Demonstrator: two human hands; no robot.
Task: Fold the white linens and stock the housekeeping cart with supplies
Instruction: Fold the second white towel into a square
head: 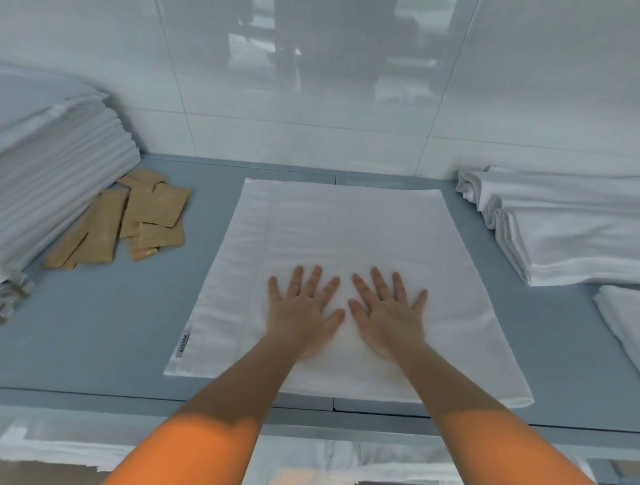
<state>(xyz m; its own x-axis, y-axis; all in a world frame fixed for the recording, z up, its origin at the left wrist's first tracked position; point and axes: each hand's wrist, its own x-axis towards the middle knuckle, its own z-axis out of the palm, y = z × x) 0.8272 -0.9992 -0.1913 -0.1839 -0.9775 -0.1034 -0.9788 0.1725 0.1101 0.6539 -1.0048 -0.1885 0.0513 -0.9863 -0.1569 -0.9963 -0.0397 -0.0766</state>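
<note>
Progress looks partial, judged from how things lie: the blue-grey countertop (90, 343) carries finished work as well as the piece in hand, with the white linen (333, 242) spread flat at its middle as the landmark for everything else. Left of that linen rises the tallest thing on the surface, a stack of folded sheets (48, 182) — smooth, faintly striped cloth, its edges layered like pages. Right of the linen lies a lower pile of folded towels (573, 233), softer and thicker, with rounded rolled edges, and nearer the front edge another folded white piece (631, 325) runs out of view. The linen itself is a wide rectangle of matte, finely woven cloth with a stitched border and a small tag at its near left corner; it seems smoothed and ready for another fold. Between it and the sheets lies a loose heap of tan sachets (130, 221) — flat, papery, rectangular — supplies not yet stocked; no cart can be made out. On the linen's near half rest the left hand (301, 314) and right hand (388, 317), side by side, palms down, fingers straight and splayed, grasping nothing.
</note>
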